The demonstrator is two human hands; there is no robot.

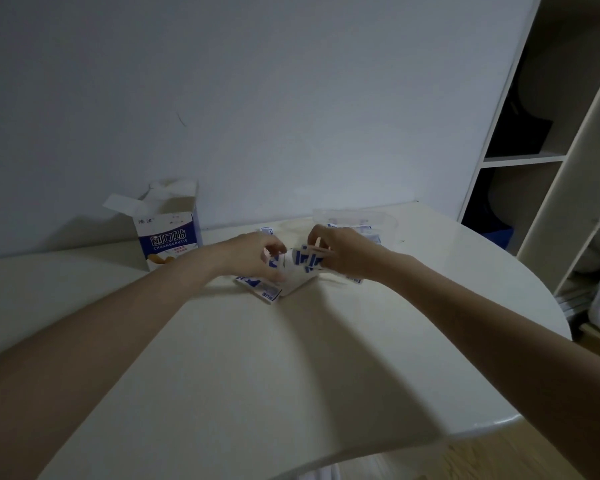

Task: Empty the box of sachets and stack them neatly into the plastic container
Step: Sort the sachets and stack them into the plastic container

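Observation:
An opened white and purple box (168, 235) stands upright at the table's back left, its flaps torn up. White and blue sachets (262, 289) lie in a loose pile on the table between my hands. My right hand (340, 252) pinches a small bunch of sachets (307, 260) just above the pile. My left hand (257, 254) has its fingers curled down onto the pile's left side and grips sachets there. A clear plastic container (355, 216) sits behind my right hand with several sachets inside; my hand hides its front.
The round cream table (257, 375) stands against a pale wall. Its curved edge runs along the right and front. An open white shelf unit (534, 157) rises at the right, with dark items on it and bedding below.

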